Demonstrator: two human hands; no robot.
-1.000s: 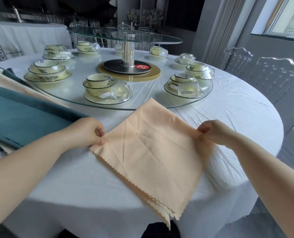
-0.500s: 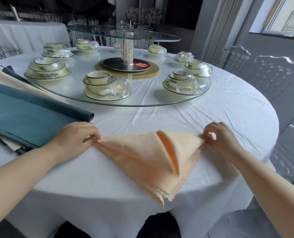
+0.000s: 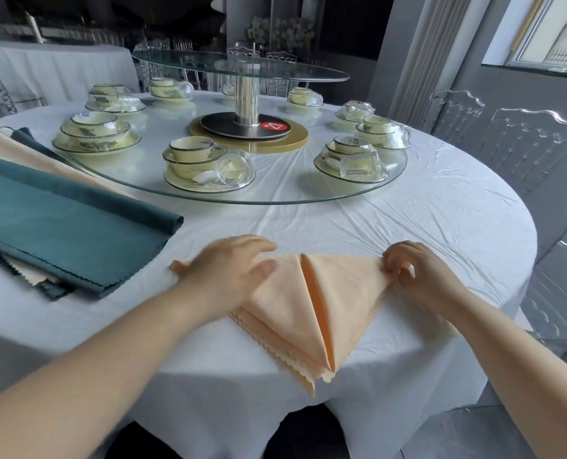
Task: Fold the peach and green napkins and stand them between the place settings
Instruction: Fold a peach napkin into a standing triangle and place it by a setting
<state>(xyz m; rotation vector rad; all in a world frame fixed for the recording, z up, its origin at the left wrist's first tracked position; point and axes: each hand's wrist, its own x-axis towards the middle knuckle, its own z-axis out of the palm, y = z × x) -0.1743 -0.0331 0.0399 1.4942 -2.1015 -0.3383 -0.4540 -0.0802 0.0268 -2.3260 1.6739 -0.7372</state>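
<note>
A peach napkin [image 3: 338, 303] lies folded into a downward-pointing triangle at the near edge of the round white table [image 3: 441, 220], with a raised crease down its middle and scalloped layers at the tip. My left hand [image 3: 229, 276] lies flat on its left half, fingers straight. My right hand [image 3: 418, 270] pinches the napkin's right corner. A stack of green napkins [image 3: 63, 233] and peach ones lies to the left. Several place settings stand on the glass turntable, the nearest one [image 3: 206, 167] straight ahead.
A glass turntable [image 3: 275, 197] fills the table's middle, with a steel post [image 3: 247, 97] carrying a smaller glass tier above. Clear chairs [image 3: 523, 147] stand at the right. Another white-clothed table [image 3: 60, 67] is at the back left.
The napkin went from a flat diamond to a triangle folded toward me. My left hand let go of the left corner and moved right onto the cloth; my right hand keeps its corner.
</note>
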